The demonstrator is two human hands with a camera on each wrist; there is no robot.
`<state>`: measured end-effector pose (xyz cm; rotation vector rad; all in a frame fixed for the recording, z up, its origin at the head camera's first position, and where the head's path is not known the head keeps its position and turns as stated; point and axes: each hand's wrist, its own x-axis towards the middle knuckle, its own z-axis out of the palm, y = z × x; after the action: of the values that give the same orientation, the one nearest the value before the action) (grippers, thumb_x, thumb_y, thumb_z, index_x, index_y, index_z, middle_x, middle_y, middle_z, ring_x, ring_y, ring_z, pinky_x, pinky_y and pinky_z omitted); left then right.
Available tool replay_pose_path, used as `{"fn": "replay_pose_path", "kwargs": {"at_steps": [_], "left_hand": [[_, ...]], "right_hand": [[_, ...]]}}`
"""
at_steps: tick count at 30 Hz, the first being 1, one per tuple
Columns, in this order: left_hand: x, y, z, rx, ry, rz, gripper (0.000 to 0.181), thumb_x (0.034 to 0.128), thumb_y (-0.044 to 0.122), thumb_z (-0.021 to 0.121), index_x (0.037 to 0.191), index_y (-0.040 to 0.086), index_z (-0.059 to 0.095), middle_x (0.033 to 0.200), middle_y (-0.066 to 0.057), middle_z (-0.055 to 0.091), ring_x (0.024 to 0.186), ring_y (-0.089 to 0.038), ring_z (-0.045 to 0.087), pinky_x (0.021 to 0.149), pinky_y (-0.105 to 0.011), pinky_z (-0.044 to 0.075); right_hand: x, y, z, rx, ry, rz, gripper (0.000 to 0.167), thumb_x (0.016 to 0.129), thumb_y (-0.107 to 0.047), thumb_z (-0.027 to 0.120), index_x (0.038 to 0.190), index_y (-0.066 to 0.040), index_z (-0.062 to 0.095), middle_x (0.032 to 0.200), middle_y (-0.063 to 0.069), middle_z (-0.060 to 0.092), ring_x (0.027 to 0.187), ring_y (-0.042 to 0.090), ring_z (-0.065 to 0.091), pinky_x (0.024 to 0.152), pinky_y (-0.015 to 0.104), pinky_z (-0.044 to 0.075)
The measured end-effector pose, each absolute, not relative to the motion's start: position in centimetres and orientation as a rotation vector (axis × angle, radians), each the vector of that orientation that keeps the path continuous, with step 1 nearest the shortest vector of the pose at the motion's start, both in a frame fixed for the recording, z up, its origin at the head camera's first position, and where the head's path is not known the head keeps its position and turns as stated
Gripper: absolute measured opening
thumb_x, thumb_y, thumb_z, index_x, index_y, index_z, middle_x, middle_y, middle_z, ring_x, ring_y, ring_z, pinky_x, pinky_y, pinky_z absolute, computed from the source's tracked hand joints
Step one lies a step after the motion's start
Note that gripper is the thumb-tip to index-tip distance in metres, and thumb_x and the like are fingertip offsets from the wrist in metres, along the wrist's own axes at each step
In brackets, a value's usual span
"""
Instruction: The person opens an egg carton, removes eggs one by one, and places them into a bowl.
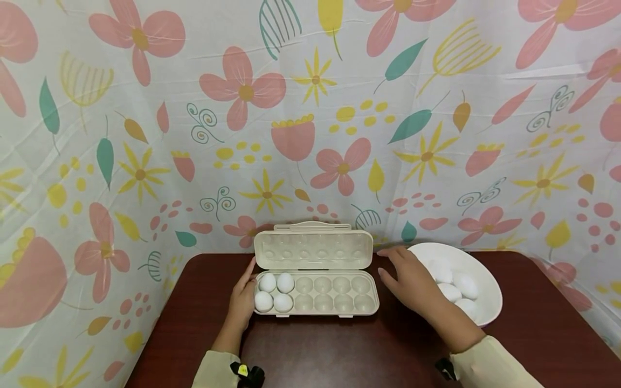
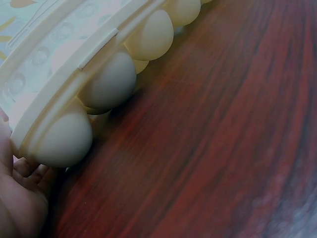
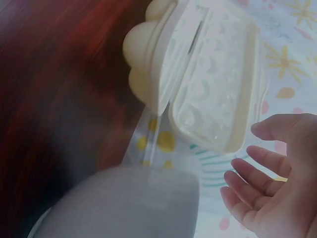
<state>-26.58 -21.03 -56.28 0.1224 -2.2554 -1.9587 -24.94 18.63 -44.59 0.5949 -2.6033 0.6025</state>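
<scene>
An open egg carton (image 1: 315,293) stands on the table with white eggs (image 1: 274,292) in its leftmost cups; its other cups hold nothing. My left hand (image 1: 241,302) rests along the carton's left end, and in the left wrist view the hand (image 2: 22,198) is at the carton's corner (image 2: 59,136), fingers partly hidden under it. Between the carton and a white bowl (image 1: 492,285) of several eggs (image 1: 464,285) is my right hand (image 1: 409,280), holding nothing. The right wrist view shows that hand (image 3: 272,178) with fingers apart, near the raised lid (image 3: 218,89).
The dark red table (image 1: 315,355) meets a flower-patterned cloth (image 1: 339,108) hanging behind it and at the sides. The bowl's outer wall (image 3: 129,203) shows large in the right wrist view.
</scene>
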Motion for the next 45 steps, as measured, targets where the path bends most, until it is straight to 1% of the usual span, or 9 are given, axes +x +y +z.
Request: {"fn": "replay_pose_path", "kwargs": {"at_steps": [6,11,19,24,27,33,35,41,45], "left_hand": [[-26.5,-21.0,-56.3,0.125,-2.268,-1.933,0.053,0.1073,0.015,0.038,0.157,0.032,0.038,0.137,-0.015,0.059,0.135,-0.029,0.048,0.117,-0.052,0.031],[-26.5,-21.1,-56.2,0.122,-2.265,-1.918,0.053,0.1071,0.015,0.038,0.157,0.032,0.039,0.136,-0.015,0.060,0.133,-0.029,0.049,0.116,-0.052,0.031],[-26.6,-20.8,-56.3,0.145,-2.265,-1.950,0.053,0.1073,0.016,0.039,0.155,0.038,0.040,0.135,-0.014,0.060,0.133,-0.029,0.049,0.116,-0.051,0.032],[-26.6,-20.9,-56.1,0.158,-2.259,-1.957,0.053,0.1071,0.016,0.039,0.154,0.040,0.041,0.134,-0.014,0.062,0.134,-0.029,0.049,0.116,-0.050,0.032],[-26.6,-20.9,-56.1,0.163,-2.256,-1.957,0.053,0.1068,0.015,0.040,0.153,0.042,0.042,0.134,-0.013,0.062,0.133,-0.028,0.049,0.115,-0.049,0.032],[-26.6,-20.9,-56.1,0.162,-2.261,-1.964,0.053,0.1073,0.015,0.038,0.155,0.038,0.040,0.136,-0.014,0.060,0.135,-0.029,0.047,0.116,-0.051,0.031],[-26.6,-20.8,-56.1,0.158,-2.261,-1.971,0.053,0.1075,0.015,0.038,0.156,0.038,0.039,0.137,-0.014,0.060,0.136,-0.029,0.047,0.117,-0.051,0.031],[-26.5,-20.9,-56.0,0.153,-2.259,-1.971,0.054,0.1072,0.015,0.038,0.153,0.043,0.041,0.136,-0.013,0.060,0.135,-0.028,0.047,0.117,-0.050,0.030],[-26.5,-20.9,-56.1,0.152,-2.255,-1.975,0.053,0.1074,0.016,0.038,0.154,0.042,0.040,0.136,-0.013,0.060,0.135,-0.028,0.047,0.117,-0.051,0.030]], "right_hand": [[-24.8,16.8,-44.8,0.638,-2.585,0.623,0.036,0.090,-0.014,0.073,0.123,-0.001,0.065,0.114,0.015,0.064,0.111,0.034,0.062,0.095,0.050,0.051],[-24.8,14.7,-44.9,0.654,-2.595,0.666,0.037,0.091,-0.015,0.073,0.125,-0.004,0.064,0.118,0.013,0.064,0.111,0.031,0.062,0.091,0.047,0.053],[-24.5,11.7,-45.3,0.701,-2.611,0.697,0.039,0.090,-0.016,0.075,0.127,-0.008,0.064,0.117,0.008,0.064,0.109,0.026,0.065,0.090,0.043,0.054],[-24.4,10.0,-45.6,0.705,-2.654,0.739,0.039,0.091,-0.018,0.074,0.128,-0.010,0.064,0.120,0.007,0.064,0.115,0.026,0.064,0.095,0.044,0.053],[-24.3,9.0,-45.7,0.715,-2.678,0.770,0.038,0.092,-0.020,0.073,0.128,-0.011,0.064,0.121,0.006,0.063,0.117,0.026,0.062,0.094,0.044,0.053],[-23.9,7.4,-46.2,0.780,-2.681,0.845,0.039,0.092,-0.019,0.073,0.129,-0.008,0.064,0.120,0.006,0.064,0.116,0.026,0.062,0.097,0.044,0.052],[-23.7,6.9,-46.5,0.790,-2.685,0.864,0.040,0.092,-0.019,0.074,0.129,-0.009,0.064,0.120,0.005,0.064,0.114,0.025,0.063,0.095,0.043,0.052],[-23.3,5.1,-48.0,0.835,-2.709,0.919,0.038,0.093,-0.021,0.073,0.128,-0.011,0.063,0.121,0.002,0.063,0.105,0.022,0.064,0.088,0.041,0.054],[-23.2,3.9,-49.0,0.872,-2.707,0.939,0.039,0.092,-0.021,0.073,0.128,-0.010,0.064,0.121,0.003,0.063,0.106,0.022,0.063,0.088,0.040,0.053]]}}
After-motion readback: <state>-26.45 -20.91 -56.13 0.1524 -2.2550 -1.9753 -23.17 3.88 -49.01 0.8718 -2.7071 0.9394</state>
